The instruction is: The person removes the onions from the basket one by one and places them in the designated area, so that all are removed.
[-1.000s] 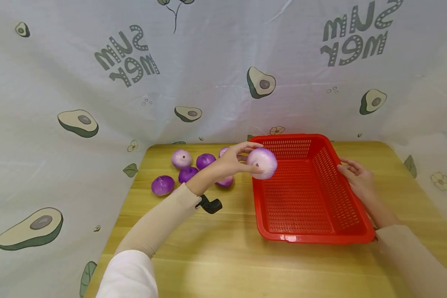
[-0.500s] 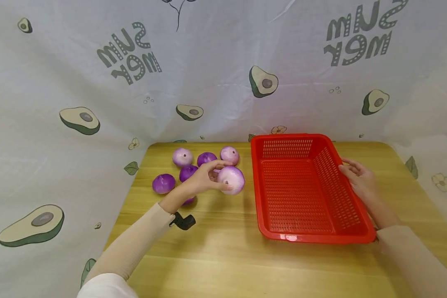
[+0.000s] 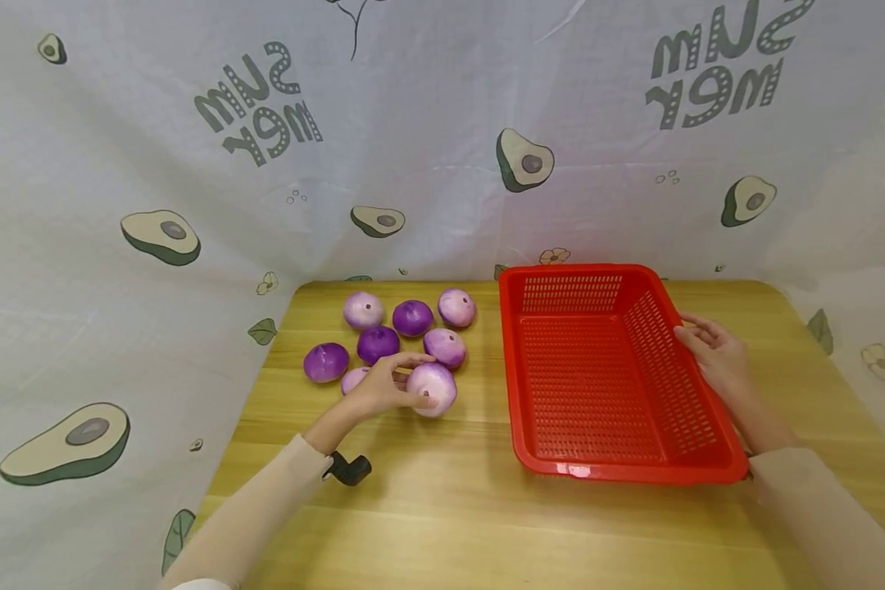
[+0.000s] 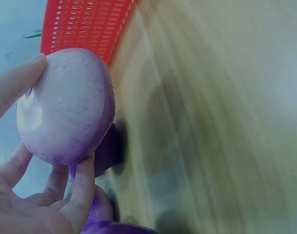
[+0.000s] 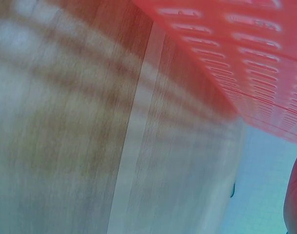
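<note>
A pale purple onion [image 3: 433,388] is in my left hand [image 3: 383,388], gripped between thumb and fingers. The left wrist view shows this onion [image 4: 65,107] close up, held above the table. Several more onions, some pale and some deep purple, lie just behind and left of that hand, among them a dark one [image 3: 378,344] and a pinkish one [image 3: 445,348]. On the right, my right hand [image 3: 715,354] grips the right rim of a red plastic basket [image 3: 515,393] with slotted walls. No onion lies inside the basket.
The wooden table [image 3: 442,508] runs under everything, up to a white cloth [image 3: 428,164] printed with avocados and letters at the back. A black wrist mount [image 3: 350,469] sticks out from my left wrist.
My left hand has carried the pale onion from over the basket's left rim leftward and nearer, down beside the other onions. The right hand stays on the basket.
</note>
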{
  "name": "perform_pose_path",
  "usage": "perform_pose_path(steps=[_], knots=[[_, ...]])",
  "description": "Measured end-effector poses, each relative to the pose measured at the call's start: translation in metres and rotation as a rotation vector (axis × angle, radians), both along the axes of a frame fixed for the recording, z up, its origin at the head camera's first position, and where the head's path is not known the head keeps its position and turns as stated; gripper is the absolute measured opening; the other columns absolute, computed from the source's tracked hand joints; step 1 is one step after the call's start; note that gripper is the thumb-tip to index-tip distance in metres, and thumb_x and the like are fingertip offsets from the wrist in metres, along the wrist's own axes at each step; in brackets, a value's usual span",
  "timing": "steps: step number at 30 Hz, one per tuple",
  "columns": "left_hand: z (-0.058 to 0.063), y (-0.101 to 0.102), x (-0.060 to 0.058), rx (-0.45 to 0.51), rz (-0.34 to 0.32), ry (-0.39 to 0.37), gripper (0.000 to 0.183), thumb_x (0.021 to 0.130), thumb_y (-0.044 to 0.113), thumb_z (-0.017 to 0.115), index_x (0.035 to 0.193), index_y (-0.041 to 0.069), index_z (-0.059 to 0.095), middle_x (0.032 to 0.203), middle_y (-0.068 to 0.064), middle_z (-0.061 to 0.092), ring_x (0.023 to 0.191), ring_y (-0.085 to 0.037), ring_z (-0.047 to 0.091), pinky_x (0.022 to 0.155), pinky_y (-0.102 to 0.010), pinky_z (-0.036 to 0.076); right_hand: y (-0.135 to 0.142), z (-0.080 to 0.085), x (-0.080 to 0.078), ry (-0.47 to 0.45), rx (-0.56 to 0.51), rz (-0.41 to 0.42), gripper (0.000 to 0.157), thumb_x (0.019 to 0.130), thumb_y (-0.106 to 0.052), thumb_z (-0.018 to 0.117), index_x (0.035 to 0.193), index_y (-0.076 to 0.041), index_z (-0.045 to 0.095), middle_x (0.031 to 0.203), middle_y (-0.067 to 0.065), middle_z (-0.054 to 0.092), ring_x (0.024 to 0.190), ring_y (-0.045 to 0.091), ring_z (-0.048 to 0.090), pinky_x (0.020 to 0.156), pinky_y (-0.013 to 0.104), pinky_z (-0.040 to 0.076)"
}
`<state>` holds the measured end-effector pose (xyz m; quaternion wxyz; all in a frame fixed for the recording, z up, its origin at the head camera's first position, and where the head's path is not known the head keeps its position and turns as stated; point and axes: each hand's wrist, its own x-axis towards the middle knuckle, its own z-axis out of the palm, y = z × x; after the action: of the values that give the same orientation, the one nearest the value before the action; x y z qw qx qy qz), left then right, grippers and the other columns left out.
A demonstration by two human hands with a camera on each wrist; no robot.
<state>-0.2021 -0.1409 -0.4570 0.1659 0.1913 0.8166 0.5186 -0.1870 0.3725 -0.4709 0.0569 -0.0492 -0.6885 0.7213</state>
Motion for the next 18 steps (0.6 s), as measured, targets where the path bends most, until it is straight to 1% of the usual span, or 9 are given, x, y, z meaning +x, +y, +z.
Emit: perform_pose_path(steps=[4,8,11,14,18], knots=[[-0.008,-0.001,0.002,-0.009,0.022,0.008,0.061,0.077,0.008,0.087,0.132,0.004,0.061,0.139,-0.014,0.056,0.113,-0.035,0.062,0.094,-0.037,0.053,0.001,-0.001,0.000,0.008,-0.020,0.004,0.025,0.099,-0.012,0.064,0.116,-0.029,0.067,0.088,-0.013,0.069,0.073,0.002,0.065,0.060,0.016,0.054],[-0.016,-0.001,0.002,-0.041,0.017,0.050,0.061,0.078,0.010,0.087,0.132,0.001,0.060,0.137,-0.016,0.057,0.114,-0.036,0.061,0.095,-0.039,0.052,0.002,0.000,0.000,0.008,-0.035,0.008,0.025,0.098,-0.011,0.064,0.117,-0.028,0.067,0.088,-0.012,0.069,0.074,0.003,0.065,0.060,0.017,0.054],[-0.022,-0.001,0.003,-0.074,0.017,0.072,0.062,0.078,0.013,0.087,0.133,0.001,0.060,0.137,-0.015,0.058,0.115,-0.036,0.060,0.095,-0.040,0.052,0.001,0.001,0.001,-0.001,-0.037,0.012,0.025,0.098,-0.012,0.064,0.118,-0.027,0.065,0.089,-0.011,0.069,0.074,0.003,0.065,0.060,0.017,0.055],[-0.024,0.000,0.005,-0.084,0.029,0.069,0.063,0.078,0.015,0.087,0.134,0.004,0.060,0.138,-0.013,0.057,0.115,-0.035,0.059,0.095,-0.041,0.052,0.000,0.002,0.001,-0.008,-0.035,0.016,0.025,0.099,-0.012,0.064,0.118,-0.027,0.065,0.089,-0.012,0.068,0.074,0.003,0.065,0.060,0.018,0.055],[-0.027,0.000,0.007,-0.072,0.044,0.058,0.064,0.077,0.015,0.087,0.134,0.005,0.060,0.138,-0.012,0.057,0.114,-0.034,0.060,0.096,-0.041,0.051,-0.001,0.004,0.002,-0.013,-0.045,0.015,0.025,0.099,-0.011,0.063,0.116,-0.028,0.066,0.088,-0.012,0.069,0.074,0.003,0.065,0.060,0.017,0.054]])
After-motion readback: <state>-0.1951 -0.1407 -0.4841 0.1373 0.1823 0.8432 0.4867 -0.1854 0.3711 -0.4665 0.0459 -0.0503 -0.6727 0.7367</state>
